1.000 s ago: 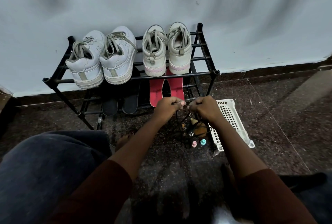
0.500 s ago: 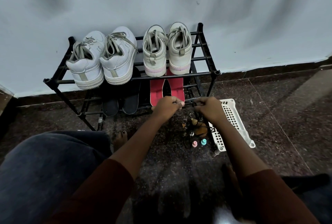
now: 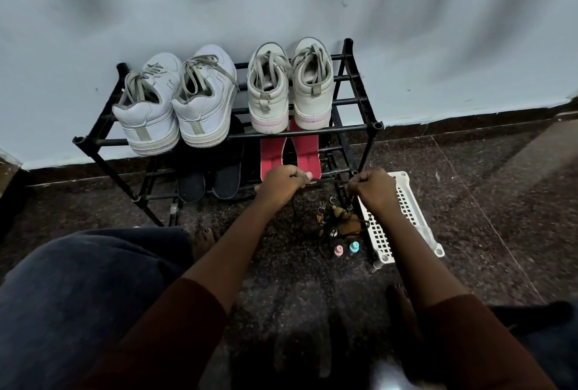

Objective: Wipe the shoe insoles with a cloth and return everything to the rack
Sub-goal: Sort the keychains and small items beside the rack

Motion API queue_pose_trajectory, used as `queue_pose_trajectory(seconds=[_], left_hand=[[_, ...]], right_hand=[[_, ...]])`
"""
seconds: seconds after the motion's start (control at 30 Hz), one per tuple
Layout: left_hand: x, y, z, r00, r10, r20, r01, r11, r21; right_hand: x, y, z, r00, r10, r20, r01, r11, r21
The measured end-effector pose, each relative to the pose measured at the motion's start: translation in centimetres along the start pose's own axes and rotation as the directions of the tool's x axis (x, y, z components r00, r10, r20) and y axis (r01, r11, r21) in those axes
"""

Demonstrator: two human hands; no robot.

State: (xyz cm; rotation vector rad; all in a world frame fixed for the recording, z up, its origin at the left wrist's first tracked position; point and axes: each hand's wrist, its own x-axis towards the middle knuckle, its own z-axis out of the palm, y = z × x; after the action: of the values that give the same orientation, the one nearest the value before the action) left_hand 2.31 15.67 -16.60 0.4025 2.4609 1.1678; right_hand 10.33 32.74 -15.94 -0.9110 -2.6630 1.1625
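A black shoe rack (image 3: pixel 359 98) stands against the wall. Its top shelf carries a pair of white sneakers (image 3: pixel 178 108) and a pair of cream sneakers (image 3: pixel 291 89). On the lower shelf lie two red insoles (image 3: pixel 308 151) and two dark insoles (image 3: pixel 226 177). My left hand (image 3: pixel 281 184) and my right hand (image 3: pixel 373 189) are both closed in front of the lower shelf. They pinch a thin dark cord (image 3: pixel 328 181) pulled taut between them. Its far ends are hidden in my fists. I see no cloth that I can tell for certain.
A white slotted basket (image 3: pixel 403 217) lies on the dark floor right of my right wrist. A heap of keys and small trinkets (image 3: pixel 337 223) sits below the cord, with a pink cap (image 3: pixel 338 251) and a teal cap (image 3: pixel 354 246). My knee (image 3: pixel 78 295) fills the lower left.
My hands have drawn apart, the right one moving right, so the dark cord now stretches straight between them. Shoes and insoles have not moved.
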Motion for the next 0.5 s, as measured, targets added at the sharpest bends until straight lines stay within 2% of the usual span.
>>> queue_pose_trajectory(seconds=[0.07,0.13,0.23,0.33,0.5], left_hand=[[0.0,0.0,-0.1,1.000,-0.009,-0.015,0.009,1.000,-0.005],[0.0,0.1,0.2,1.000,0.001,-0.016,-0.001,1.000,-0.005],[-0.1,0.9,0.9,0.999,0.030,-0.009,-0.030,0.999,-0.012],[-0.5,1.6,1.2,0.999,0.051,0.016,-0.050,0.998,-0.034],[-0.3,0.9,0.9,0.999,0.030,0.020,-0.029,0.998,-0.055]], right_hand=[[0.0,0.3,0.1,1.000,0.016,0.004,-0.015,0.998,-0.057],[-0.1,-0.1,0.2,0.998,-0.012,0.067,0.016,0.999,-0.050],[-0.6,-1.8,0.5,0.972,-0.123,0.200,0.104,0.989,0.102],[-0.9,-2.7,1.0,0.973,-0.168,0.155,0.150,0.981,0.124],[-0.6,-2.3,0.9,0.990,-0.112,0.088,0.102,0.989,0.106]])
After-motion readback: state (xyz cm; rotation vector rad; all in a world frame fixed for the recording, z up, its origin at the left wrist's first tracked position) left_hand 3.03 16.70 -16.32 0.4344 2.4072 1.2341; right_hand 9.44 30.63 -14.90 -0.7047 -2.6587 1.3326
